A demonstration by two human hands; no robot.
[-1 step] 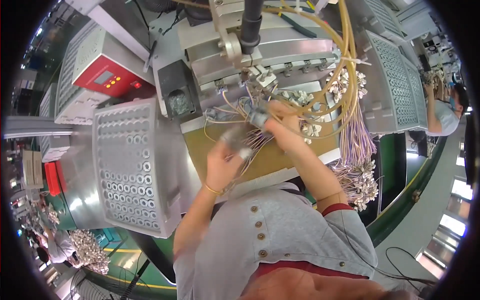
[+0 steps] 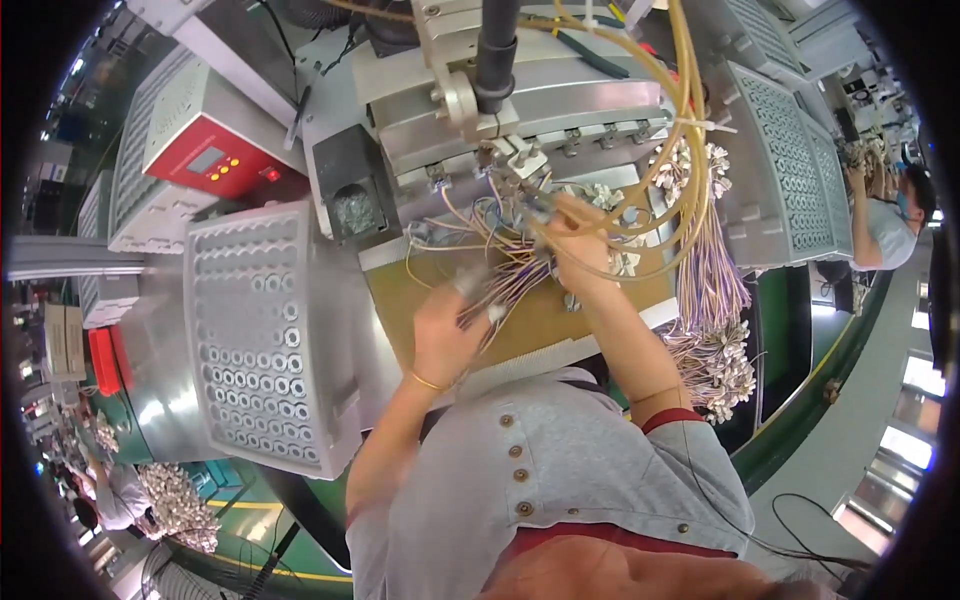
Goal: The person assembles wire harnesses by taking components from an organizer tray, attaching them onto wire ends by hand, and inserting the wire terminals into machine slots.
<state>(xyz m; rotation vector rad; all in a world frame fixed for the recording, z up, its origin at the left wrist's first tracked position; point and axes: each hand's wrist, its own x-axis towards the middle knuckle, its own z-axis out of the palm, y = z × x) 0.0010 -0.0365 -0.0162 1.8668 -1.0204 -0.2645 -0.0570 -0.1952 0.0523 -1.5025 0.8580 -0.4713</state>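
My left hand (image 2: 450, 325), its fingertips in whitish covers and a yellow band on the wrist, is closed round a bundle of thin purple and white wires (image 2: 520, 275) above the brown work surface (image 2: 540, 325). Farther up and to the right, my right hand (image 2: 580, 240) has its fingers pinched together at the far end of the bundle, by the small metal clamp (image 2: 520, 155) of the machine. What exactly the right fingers grip is hidden. More wires spread left from there, and white connectors (image 2: 600, 195) lie behind the right hand.
A grey tray of round metal rings (image 2: 255, 350) stands left, with a red-fronted control box (image 2: 215, 160) behind it. Yellowish tubes (image 2: 690, 150) loop down by my right hand. Hanging wires with white connectors (image 2: 715, 280) are at right. A black box (image 2: 350, 185) sits beside the machine (image 2: 540, 110).
My right hand has shifted a little to the right and its fingers have drawn back from the wires' middle. More of the bundle shows between my hands. My left hand stays nearly in place.
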